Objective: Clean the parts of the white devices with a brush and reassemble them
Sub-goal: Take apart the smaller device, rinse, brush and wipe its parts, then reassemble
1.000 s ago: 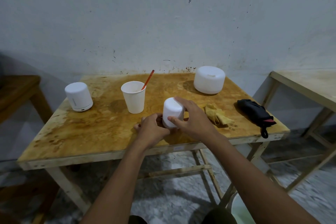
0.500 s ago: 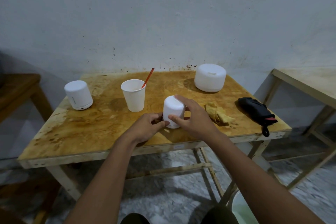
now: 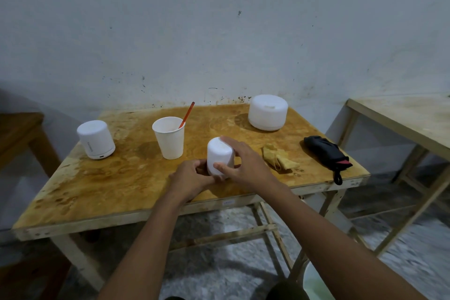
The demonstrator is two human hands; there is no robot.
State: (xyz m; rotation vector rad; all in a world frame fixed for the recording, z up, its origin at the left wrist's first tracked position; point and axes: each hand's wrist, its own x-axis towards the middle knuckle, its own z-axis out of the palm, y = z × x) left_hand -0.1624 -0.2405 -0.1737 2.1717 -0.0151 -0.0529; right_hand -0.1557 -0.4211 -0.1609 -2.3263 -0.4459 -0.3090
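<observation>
Left hand [image 3: 192, 178] has dropped lower since the earlier frames. It now curls round the foot of the small white plastic cylinder [image 3: 220, 156], which is tipped slightly, its top leaning away and left. Right hand [image 3: 246, 165] is clamped on the upper body, thumb on the near face, forefinger over the crown. Both hands are closed on this one unit, near-centre on the stained yellow-brown plywood table [image 3: 121, 178]. Whether its base touches the board, cannot tell.

Step, as judged: working cover against base. Whether it is coming off or going on, cannot tell. To do it well:
- Pin the foot with the left hand.
- Twist or lift with the right, straight along the axis.
- Keep it low over the table, clear of the white paper cup [image 3: 169, 137] holding the orange-handled brush [image 3: 187, 114].

Writing:
- Faint grey wordmark on the side of the second white cylindrical device [image 3: 96, 139], far left; too small to read.
- Small pale label [image 3: 229, 201] on the table's front edge; illegible.
- None visible on the held unit or on the wide white domed device [image 3: 267, 112] at back right.
</observation>
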